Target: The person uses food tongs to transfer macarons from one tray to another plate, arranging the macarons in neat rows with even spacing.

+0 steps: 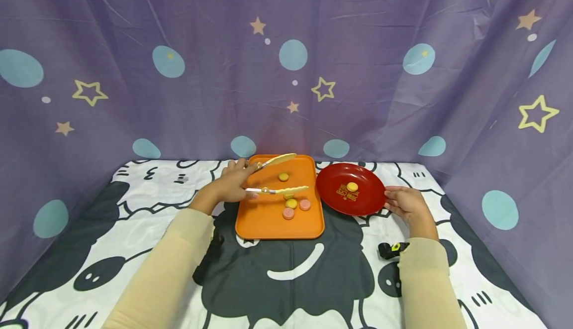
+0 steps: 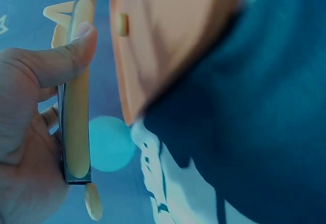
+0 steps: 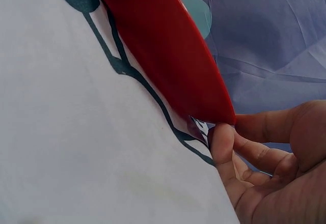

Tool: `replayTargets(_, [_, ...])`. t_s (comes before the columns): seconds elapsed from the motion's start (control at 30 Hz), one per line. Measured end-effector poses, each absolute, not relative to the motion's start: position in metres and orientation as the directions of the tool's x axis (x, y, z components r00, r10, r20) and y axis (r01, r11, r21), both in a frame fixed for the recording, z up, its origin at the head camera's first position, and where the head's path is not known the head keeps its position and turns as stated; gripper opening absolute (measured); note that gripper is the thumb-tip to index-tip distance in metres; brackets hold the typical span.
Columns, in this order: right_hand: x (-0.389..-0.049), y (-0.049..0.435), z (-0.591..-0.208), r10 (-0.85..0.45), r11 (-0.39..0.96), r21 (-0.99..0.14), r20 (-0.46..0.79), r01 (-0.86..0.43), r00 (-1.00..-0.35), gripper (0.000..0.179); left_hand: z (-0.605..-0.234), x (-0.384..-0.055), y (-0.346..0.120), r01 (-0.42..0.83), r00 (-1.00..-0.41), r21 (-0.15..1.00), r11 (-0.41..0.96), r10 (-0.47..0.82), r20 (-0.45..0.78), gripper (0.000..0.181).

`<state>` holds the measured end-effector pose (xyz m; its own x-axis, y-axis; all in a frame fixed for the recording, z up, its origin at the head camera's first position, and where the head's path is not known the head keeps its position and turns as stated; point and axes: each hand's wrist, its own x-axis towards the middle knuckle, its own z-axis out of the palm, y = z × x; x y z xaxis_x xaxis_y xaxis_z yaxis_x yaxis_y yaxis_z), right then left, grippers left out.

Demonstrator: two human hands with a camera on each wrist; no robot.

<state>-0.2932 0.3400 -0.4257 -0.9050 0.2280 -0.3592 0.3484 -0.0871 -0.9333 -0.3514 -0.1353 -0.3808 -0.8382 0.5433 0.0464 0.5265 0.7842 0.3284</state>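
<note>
My left hand (image 1: 230, 184) holds a pair of tongs (image 1: 292, 190) with cream-coloured tips, its two arms spread apart over the orange tray (image 1: 259, 224). In the left wrist view the thumb lies along the tongs' handle (image 2: 78, 132). On the tray are several small round macaron-like pieces, among them a yellow one (image 1: 283, 176) and a pink one (image 1: 288, 213). One yellow piece is partly hidden by the lower tong arm. My right hand (image 1: 407, 204) pinches the right rim of a red plate (image 1: 331, 182). A single yellow macaron-like piece (image 1: 352, 186) lies on that plate.
A small black object with a yellow-green mark (image 1: 392, 250) is by the right wrist. The table is covered with a black-and-white cartoon cloth (image 1: 156, 254). Behind it hangs a purple curtain (image 1: 215, 85) with stars and blue dots.
</note>
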Motion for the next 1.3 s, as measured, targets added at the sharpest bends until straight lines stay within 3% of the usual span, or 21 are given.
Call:
replayTargets(0.43, [-0.294,0.339,-0.426,0.225,-0.078,-0.934,-0.357,0.349,-0.907,0.044,-0.398,-0.363,-0.159,0.449,-0.878,0.407,0.795,0.477,0.035,0.092])
replayTargets(0.6, [-0.294,0.339,-0.426,0.232,-0.077,-0.934,-0.358,0.349,-0.905,0.042,-0.4,-0.366,-0.166,0.461,-0.873,0.431,0.776,0.483,0.065,0.086])
replayTargets(0.9, [-0.294,0.34,-0.427,0.23,-0.082,-0.936,-0.352,0.342,-0.907,0.04,-0.399,-0.366,-0.167,0.504,-0.86,0.37,0.781,0.494,0.129,0.071])
replayTargets(1.3, [-0.294,0.34,-0.427,0.233,-0.082,-0.935,-0.355,0.346,-0.905,0.04,-0.408,-0.368,-0.169,0.545,-0.835,0.363,0.756,0.531,0.146,0.067])
